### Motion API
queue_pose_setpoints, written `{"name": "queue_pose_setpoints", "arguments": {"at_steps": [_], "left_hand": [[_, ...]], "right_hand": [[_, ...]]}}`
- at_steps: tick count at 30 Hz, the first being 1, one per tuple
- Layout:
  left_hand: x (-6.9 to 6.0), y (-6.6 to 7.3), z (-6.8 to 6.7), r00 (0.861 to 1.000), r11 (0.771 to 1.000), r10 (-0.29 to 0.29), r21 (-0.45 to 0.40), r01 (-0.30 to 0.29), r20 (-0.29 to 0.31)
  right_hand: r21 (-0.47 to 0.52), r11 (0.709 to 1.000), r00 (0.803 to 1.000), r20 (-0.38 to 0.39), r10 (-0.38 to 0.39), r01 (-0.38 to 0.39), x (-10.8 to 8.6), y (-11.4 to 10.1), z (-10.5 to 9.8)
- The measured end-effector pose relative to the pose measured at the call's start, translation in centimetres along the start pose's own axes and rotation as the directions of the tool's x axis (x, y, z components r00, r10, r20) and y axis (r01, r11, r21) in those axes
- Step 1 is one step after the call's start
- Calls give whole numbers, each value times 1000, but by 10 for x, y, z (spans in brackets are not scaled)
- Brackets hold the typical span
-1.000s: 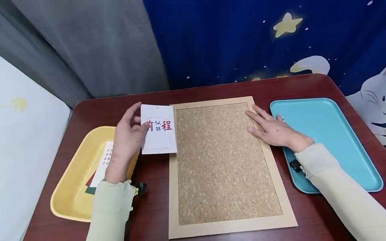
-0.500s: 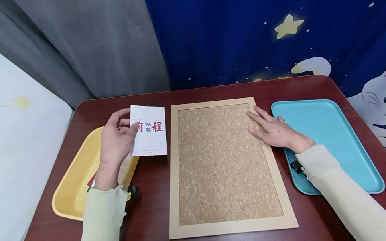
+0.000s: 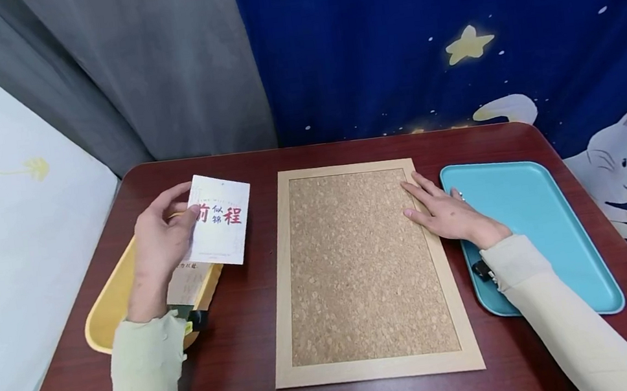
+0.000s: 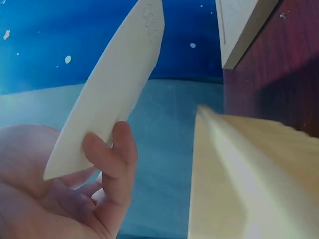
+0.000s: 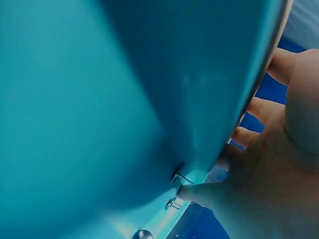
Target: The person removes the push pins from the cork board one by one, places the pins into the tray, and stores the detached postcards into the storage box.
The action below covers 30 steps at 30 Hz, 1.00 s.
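Note:
My left hand (image 3: 159,240) pinches a white card (image 3: 221,236) by its left edge, holding it tilted above the right side of the yellow tray (image 3: 99,316). Red and blue Chinese characters mark the card's front. Its paler back (image 4: 112,74) faces the left wrist camera, with fingertips on it. At the table's middle lies a cork board (image 3: 366,267) in a light wooden frame. My right hand (image 3: 449,213) rests with fingers spread on the frame's right side, near the upper corner. Its little finger sits close to metal thumbtacks (image 5: 173,203) in the blue tray.
The blue tray (image 3: 527,215) lies right of the board, partly under my right forearm. Inside the yellow tray is another printed card (image 3: 188,284), mostly hidden by my left hand and wrist. Curtains hang behind the dark red table (image 3: 240,361).
My left hand has carried the white card leftward, away from the board's left edge to over the yellow tray, and the card has tilted. The right hand stays in place.

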<state>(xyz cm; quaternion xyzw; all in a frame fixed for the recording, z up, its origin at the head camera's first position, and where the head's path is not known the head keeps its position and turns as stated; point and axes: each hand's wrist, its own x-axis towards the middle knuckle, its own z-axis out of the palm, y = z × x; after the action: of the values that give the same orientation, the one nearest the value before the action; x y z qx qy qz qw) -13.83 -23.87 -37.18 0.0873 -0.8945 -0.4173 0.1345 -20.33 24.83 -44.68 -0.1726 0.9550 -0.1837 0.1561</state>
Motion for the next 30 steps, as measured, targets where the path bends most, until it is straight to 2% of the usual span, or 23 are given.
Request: {"name": "queue_pose_setpoints", "arguments": {"at_steps": [8, 13, 19, 26, 30], "left_hand": [[-2, -1, -16, 999, 996, -42, 83, 44, -22], [-4, -3, -27, 998, 988, -56, 146, 57, -5], [-6, -14, -37, 997, 979, -81, 187, 80, -2], [-7, -27, -48, 991, 975, -130, 185, 120, 40], [-8, -34, -51, 990, 972, -132, 201, 119, 53]], "right_hand": [[-5, 1000, 1000, -3, 0, -1, 0, 0, -1], [-3, 1000, 1000, -5, 0, 0, 1, 1, -1], [-2, 1000, 1000, 0, 4, -4, 1, 2, 0], [-2, 1000, 1000, -3, 1, -1, 1, 2, 1], [-2, 1000, 1000, -7, -5, 5, 1, 1, 1]]}}
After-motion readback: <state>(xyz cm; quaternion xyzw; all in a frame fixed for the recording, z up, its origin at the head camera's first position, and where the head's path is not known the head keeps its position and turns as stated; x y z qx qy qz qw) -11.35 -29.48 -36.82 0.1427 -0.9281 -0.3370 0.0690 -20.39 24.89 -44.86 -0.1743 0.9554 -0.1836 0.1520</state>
